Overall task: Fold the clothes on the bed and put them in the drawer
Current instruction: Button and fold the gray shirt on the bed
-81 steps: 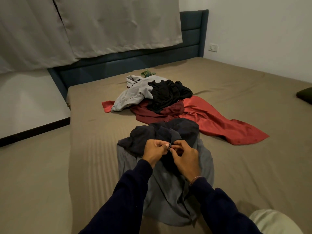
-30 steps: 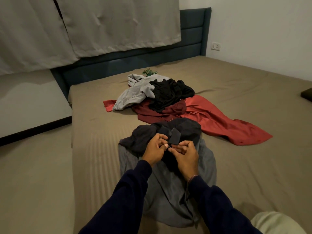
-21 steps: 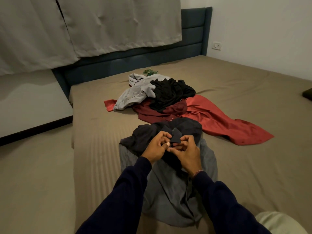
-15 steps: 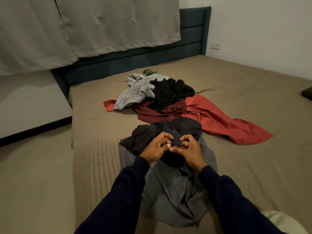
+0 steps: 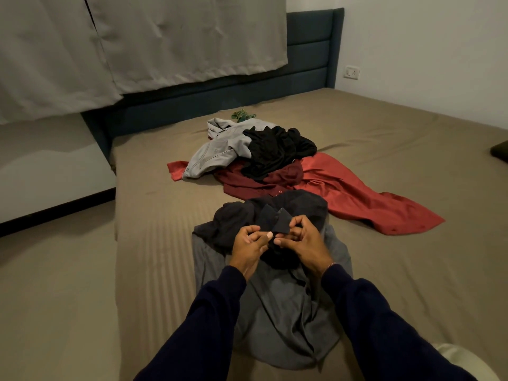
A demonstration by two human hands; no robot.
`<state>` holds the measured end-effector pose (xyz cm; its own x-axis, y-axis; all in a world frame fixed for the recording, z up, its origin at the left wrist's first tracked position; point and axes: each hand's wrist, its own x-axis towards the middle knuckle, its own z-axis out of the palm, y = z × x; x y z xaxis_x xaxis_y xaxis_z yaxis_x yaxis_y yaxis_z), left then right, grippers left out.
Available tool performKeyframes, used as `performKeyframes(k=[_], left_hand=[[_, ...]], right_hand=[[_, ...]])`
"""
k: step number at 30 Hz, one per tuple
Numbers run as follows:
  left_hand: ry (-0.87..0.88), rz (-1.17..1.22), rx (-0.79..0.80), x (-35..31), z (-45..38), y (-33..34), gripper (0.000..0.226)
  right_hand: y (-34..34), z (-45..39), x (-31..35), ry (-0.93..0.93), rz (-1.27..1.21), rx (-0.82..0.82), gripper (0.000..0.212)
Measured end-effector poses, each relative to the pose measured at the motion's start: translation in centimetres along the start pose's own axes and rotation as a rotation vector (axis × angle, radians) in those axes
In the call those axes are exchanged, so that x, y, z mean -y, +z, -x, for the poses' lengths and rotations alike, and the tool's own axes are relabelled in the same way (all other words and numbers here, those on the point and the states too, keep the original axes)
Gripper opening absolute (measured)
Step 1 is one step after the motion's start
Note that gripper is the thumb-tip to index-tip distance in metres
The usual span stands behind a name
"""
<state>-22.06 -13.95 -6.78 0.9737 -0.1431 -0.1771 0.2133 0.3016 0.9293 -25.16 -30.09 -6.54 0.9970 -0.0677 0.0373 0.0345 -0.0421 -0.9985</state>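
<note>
Two bare hands, the left hand [image 5: 248,244] and the right hand [image 5: 303,242]. Long dark navy sleeves [image 5: 209,320] down to both wrists. Thin beaded band [image 5: 328,266] at the right wrist. Pale trouser knee [image 5: 464,361] at lower right.

Both hands, left hand [image 5: 248,244] and right hand [image 5: 305,242], pinch a dark garment [image 5: 275,215] over a grey shirt [image 5: 277,312] near the bed's [image 5: 154,243] near-left edge.

Grey curtain [image 5: 165,39], wall socket [image 5: 352,72], blue headboard [image 5: 310,50].
</note>
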Motion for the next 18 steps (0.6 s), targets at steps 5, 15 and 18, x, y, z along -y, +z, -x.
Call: performKeyframes(k=[5,15,18], left_hand=[[0.010,-0.043,-0.055,0.7,0.3,-0.4,0.050],[0.118,-0.721,-0.267,-1.3,-2.8,1.3,0.027],[0.078,-0.969,-0.335,-2.3,-4.1,3.0,0.051]], right_hand=[[-0.4,0.1,-0.6,0.034,0.008,0.028,0.046],[-0.7,-3.5,0.2,0.281,0.300,-0.266,0.068],[-1.6,-6.7,-3.8,0.398,0.172,-0.164,0.092]])
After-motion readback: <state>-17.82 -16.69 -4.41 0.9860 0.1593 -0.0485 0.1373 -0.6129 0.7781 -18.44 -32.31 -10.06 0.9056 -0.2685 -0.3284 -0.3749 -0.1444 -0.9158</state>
